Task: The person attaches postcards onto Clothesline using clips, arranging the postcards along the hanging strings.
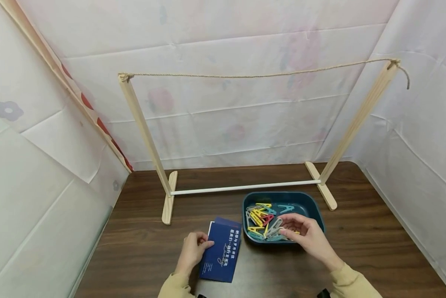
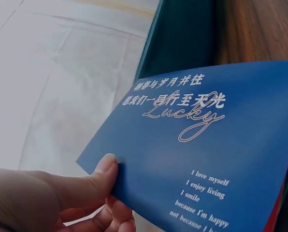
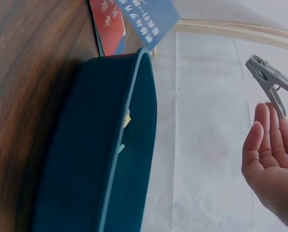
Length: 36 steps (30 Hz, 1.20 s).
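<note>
Head view: blue card [image 1: 219, 248] gripped in the left hand [image 1: 193, 248], thumb on top, just left of the dark tray [image 1: 306, 203] on the counter [image 1: 133, 248]. Over the tray, a grey clip [image 1: 276, 225] pinched at the fingertips of the right hand [image 1: 308, 238]. Probably best to settle both handle ends between thumb and fingers before any squeeze, nose pointing outward — otherwise liable to twist or spring away. Worth keeping the left pinch light and near the edge, so as not to crease the card or cover too much of it.

From above, easy to mistake for part of the heap of coloured clips [image 1: 258, 217]; in the right wrist view, plainly raised above the rim and apart from the rest, handles spread toward the fingers. Also there: a red card [image 3: 108, 24] with white writing beside the blue one. Only in the left wrist view: legible English lines and fingers curled beneath. Only in the head view: the whole wooden stand [image 1: 145, 134], cord [image 1: 226, 76] strung across.
</note>
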Motion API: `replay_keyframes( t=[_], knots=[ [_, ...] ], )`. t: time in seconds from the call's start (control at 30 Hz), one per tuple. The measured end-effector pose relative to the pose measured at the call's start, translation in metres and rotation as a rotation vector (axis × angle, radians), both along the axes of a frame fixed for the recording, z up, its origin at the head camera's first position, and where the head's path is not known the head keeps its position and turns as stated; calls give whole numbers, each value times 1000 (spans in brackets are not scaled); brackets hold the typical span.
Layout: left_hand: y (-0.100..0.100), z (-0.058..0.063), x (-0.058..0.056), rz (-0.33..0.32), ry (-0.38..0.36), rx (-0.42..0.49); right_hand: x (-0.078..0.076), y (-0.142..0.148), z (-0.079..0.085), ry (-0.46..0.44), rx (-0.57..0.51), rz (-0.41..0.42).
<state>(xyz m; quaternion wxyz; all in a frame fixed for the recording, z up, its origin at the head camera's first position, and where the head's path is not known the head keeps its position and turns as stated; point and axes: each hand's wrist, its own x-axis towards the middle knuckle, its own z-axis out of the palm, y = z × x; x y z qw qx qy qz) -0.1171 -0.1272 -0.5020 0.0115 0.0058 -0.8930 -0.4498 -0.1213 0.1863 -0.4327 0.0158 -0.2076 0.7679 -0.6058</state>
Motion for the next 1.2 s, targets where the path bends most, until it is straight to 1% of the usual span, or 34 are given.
replay_keyframes(
  t=[0.1, 0.27, 0.4, 0.53, 0.67, 0.83, 1.07, 1.2],
  knots=[
    [0, 7, 1, -8, 16, 5, -2, 1, 5, 15, 22, 5],
    [0, 20, 4, 3, 62, 27, -6, 2, 12, 42, 54, 16],
    [-1, 30, 4, 30, 99, 36, -9, 0, 20, 78, 71, 16],
    [-3, 38, 3, 61, 142, 36, -13, -4, 28, 109, 94, 30],
    [-6, 43, 0, 96, 200, 27, -17, -9, 39, 150, 134, 57],
    [-10, 47, -4, 127, 219, 36, -24, -19, 54, 222, 201, 92],
    [-14, 53, -10, 110, 240, 60, -32, -29, 70, 271, 311, 133],
    [-16, 55, -12, 105, 229, 76, -38, -33, 79, 299, 346, 163]
  ],
)
